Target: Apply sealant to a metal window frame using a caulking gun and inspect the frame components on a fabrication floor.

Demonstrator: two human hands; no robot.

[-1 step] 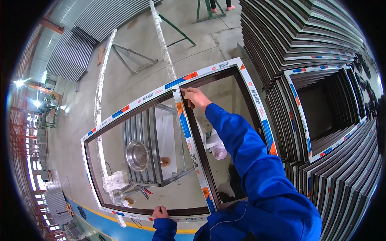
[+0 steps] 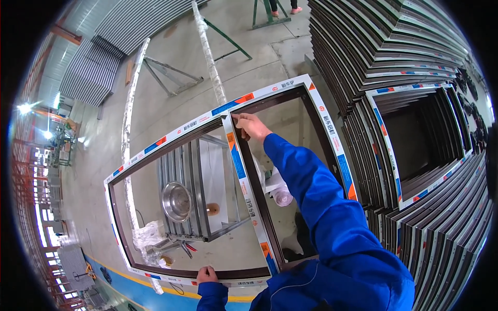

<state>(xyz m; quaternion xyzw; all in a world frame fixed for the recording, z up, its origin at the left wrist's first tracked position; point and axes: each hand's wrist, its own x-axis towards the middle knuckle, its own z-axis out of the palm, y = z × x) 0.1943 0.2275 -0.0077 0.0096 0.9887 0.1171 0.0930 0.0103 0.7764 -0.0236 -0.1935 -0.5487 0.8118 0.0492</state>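
A large window frame (image 2: 236, 153), dark brown inside with white, blue and orange protective film on its face, lies across the supports in front of me. A middle bar splits it into two openings. My right hand (image 2: 251, 127) reaches over the right opening, its fingers curled against the far end of the middle bar where it meets the far rail. Whatever its fingertips may hold is hidden. At the near rail, my left hand (image 2: 207, 274) is closed over the inner edge.
Film-wrapped beams (image 2: 208, 57) run under the frame. Through the left opening show a metal rack (image 2: 199, 207) and a steel bowl (image 2: 177, 201); a pinkish roll (image 2: 282, 196) shows through the right one. Stacked frames (image 2: 358, 57) crowd the right side. Far off, a person's feet (image 2: 295, 10) stand by a green trestle.
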